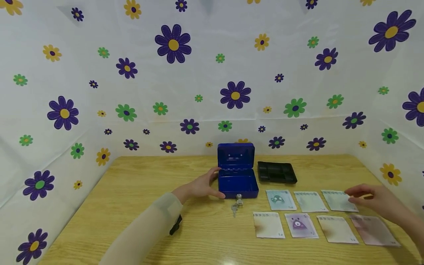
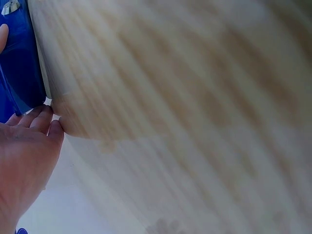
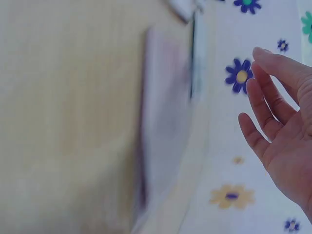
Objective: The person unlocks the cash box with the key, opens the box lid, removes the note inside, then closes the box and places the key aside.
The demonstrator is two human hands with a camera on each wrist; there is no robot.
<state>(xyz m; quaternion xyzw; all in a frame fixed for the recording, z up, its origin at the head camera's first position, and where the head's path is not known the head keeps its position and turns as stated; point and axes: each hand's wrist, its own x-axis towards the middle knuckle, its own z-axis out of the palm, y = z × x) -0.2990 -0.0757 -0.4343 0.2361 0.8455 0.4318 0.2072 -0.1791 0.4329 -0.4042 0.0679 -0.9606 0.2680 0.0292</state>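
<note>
A blue metal cash box (image 1: 236, 184) stands with its lid raised, its inside facing up. My left hand (image 1: 202, 186) holds its left side, thumb at the front corner and fingers towards the back; in the left wrist view the hand (image 2: 27, 161) touches the blue wall. Keys (image 1: 234, 209) lie in front of the silver lock (image 1: 239, 199). My right hand (image 1: 374, 198) hovers at the right edge of a greenish play banknote (image 1: 338, 201). In the right wrist view, that hand (image 3: 287, 126) has loosely bent fingers and nothing between them.
A black compartment tray (image 1: 276, 181) sits right of the box. Play banknotes lie in two rows, among them a green one (image 1: 281, 200), a purple one (image 1: 300, 226) and a pinkish one (image 1: 374, 231). Flowered sheeting (image 1: 205, 81) hangs around the wooden table (image 1: 139, 176).
</note>
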